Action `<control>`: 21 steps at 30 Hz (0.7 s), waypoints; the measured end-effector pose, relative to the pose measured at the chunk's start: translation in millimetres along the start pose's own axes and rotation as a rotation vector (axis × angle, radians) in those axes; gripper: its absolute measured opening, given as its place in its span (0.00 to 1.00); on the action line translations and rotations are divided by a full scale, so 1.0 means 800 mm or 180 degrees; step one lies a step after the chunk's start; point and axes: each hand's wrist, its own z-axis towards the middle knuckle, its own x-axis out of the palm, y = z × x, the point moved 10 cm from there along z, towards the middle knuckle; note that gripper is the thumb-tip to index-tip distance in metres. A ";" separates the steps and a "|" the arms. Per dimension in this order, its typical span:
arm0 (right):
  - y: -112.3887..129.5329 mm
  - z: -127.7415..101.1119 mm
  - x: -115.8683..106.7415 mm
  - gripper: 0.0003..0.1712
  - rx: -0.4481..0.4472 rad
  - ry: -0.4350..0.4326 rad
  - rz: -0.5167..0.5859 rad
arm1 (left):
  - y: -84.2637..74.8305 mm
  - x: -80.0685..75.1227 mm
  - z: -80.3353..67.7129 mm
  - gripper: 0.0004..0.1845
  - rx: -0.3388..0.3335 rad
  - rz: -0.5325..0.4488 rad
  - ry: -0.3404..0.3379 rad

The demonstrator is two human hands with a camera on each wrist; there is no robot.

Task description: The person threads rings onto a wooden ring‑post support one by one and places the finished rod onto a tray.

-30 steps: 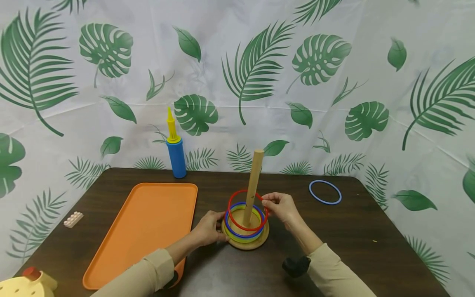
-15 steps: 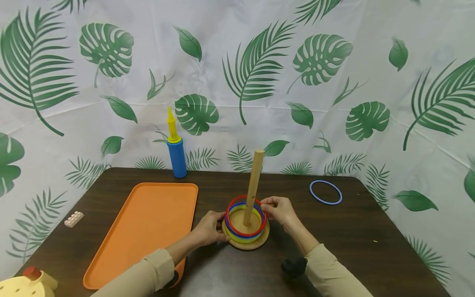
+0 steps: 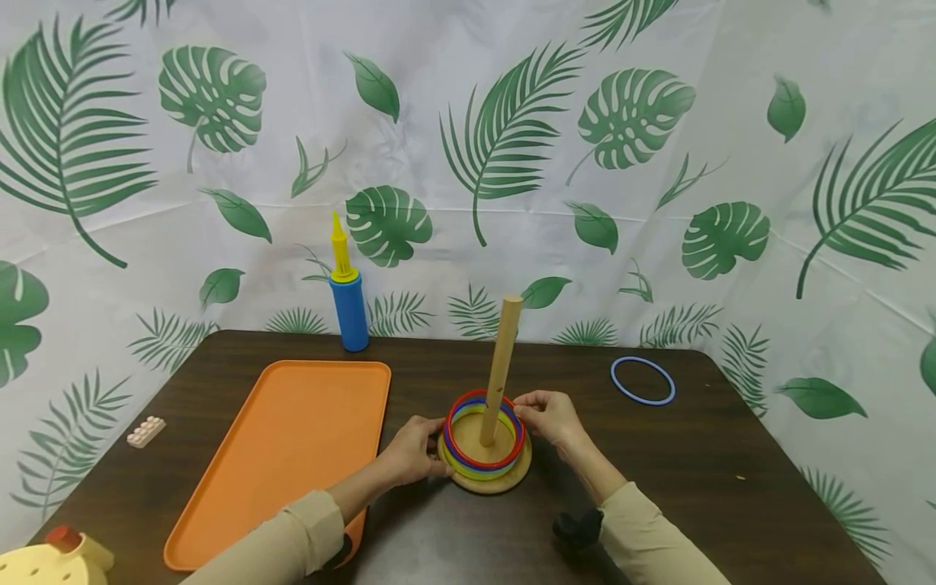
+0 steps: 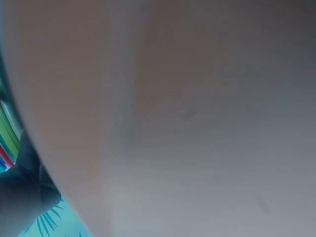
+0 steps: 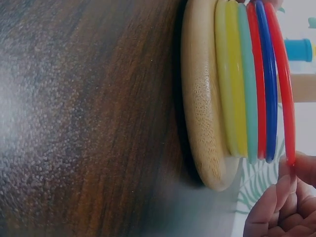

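Note:
A wooden peg stand with a round base (image 3: pixel 486 488) and an upright post (image 3: pixel 501 366) has a stack of rings around its post. In the right wrist view, the stack shows yellow rings (image 5: pixel 238 98), a teal ring (image 5: pixel 248 98), a lower red ring (image 5: pixel 258 98) and a blue ring (image 5: pixel 270 98). My right hand (image 3: pixel 553 420) pinches the top red ring (image 5: pixel 287 94) at its right edge; a narrow gap separates it there from the blue ring. My left hand (image 3: pixel 409 449) holds the stack's left side, thumb in front. A blurred pale surface covers most of the left wrist view.
An orange tray (image 3: pixel 307 455) lies left of the stand. Behind it stands a blue and yellow hand pump (image 3: pixel 351 313). A light blue ring (image 3: pixel 643 381) lies at the back right, a pink toy brick (image 3: pixel 145 432) and a yellow toy (image 3: pixel 51 566) at the left.
My right hand has lowered the red ring along the post, from tilted above the stack to nearly level over the blue ring. The left hand has stayed in place.

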 end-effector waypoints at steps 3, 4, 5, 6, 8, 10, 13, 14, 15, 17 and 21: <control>0.000 0.000 0.001 0.08 0.0000 -0.0001 0.0013 | -0.001 -0.001 0.000 0.40 0.0017 -0.0005 -0.0012; 0.000 0.000 0.001 0.08 -0.0008 -0.0009 0.0019 | -0.001 -0.001 0.000 0.40 0.0021 -0.0014 -0.0015; 0.000 -0.001 0.001 0.08 -0.0024 -0.0008 0.0028 | -0.001 -0.001 -0.001 0.40 0.0018 -0.0014 -0.0017; 0.001 -0.001 0.002 0.08 -0.0038 -0.0009 0.0028 | -0.001 -0.001 0.000 0.41 0.0018 -0.0015 -0.0017; 0.001 -0.001 0.002 0.08 -0.0059 -0.0021 0.0047 | -0.001 -0.001 0.000 0.41 0.0023 -0.0010 -0.0021; 0.002 -0.001 0.004 0.08 -0.0080 -0.0014 0.0079 | -0.001 -0.001 0.000 0.41 0.0031 0.0004 -0.0029; 0.001 0.000 0.005 0.08 -0.0091 -0.0020 0.0074 | -0.002 -0.002 0.000 0.41 0.0060 0.0010 -0.0034; 0.001 0.000 0.005 0.07 -0.0087 -0.0025 0.0058 | -0.002 -0.002 0.000 0.41 0.0062 -0.0003 -0.0037; 0.001 0.000 0.005 0.07 -0.0084 -0.0035 0.0040 | -0.002 -0.001 0.000 0.41 0.0072 -0.0005 -0.0034; 0.000 0.001 0.005 0.07 -0.0091 -0.0047 -0.0034 | -0.003 -0.002 -0.001 0.41 0.0089 -0.0007 -0.0028; -0.003 0.002 0.004 0.06 -0.0066 -0.0060 -0.0097 | -0.003 -0.001 -0.001 0.41 0.0091 -0.0002 -0.0019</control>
